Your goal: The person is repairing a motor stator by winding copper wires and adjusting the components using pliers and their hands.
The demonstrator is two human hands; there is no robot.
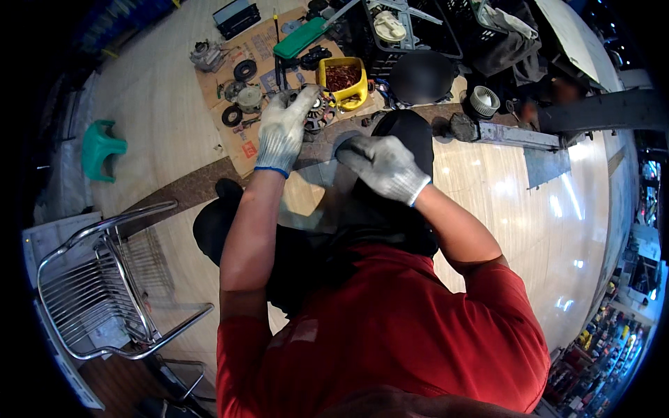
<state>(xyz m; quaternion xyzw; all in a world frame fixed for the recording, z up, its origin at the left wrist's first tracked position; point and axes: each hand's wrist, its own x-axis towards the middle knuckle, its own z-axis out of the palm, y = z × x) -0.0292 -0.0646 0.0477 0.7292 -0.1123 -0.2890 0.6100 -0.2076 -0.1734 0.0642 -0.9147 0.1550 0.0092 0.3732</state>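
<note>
Stool (102,148), green plastic, is sitting far left on the pale floor. Below it a metal wire chair (104,285) is standing at the lower left, unoccupied.

Moving right: a sheet of cardboard (245,150) is lying on the floor, carrying scattered small parts, among them a black ring-shaped part (244,70) and a grey metal assembly (207,55) at its upper left corner. A green flat tray (300,37) is lying at the top of the cardboard.

Left hand (284,129), in a grey knit glove with a blue cuff, is reaching up and forward; its fingers are curled and closing on the rim of a round motor part (318,111) with dark metal windings. That part is sitting just above the hand, at the right edge of the cardboard, touching the fingertips. Whether it is lifted or resting on the floor cannot be told.

Just beside the motor part, up and right, a yellow container (343,82) is holding reddish-brown wire scrap.

Right hand (385,166), gloved the same way, is lying over the person's dark-trousered knee, fingers bent together and gripping the edge of a dark round object (343,145); what that object is cannot be told. The two hands are near each other but apart.

Further right, a black crate (390,42) is holding a cream-coloured round part (389,26). A white ribbed fan wheel (483,101) is sitting at the right, beside a grey metal bar (516,134).
</note>
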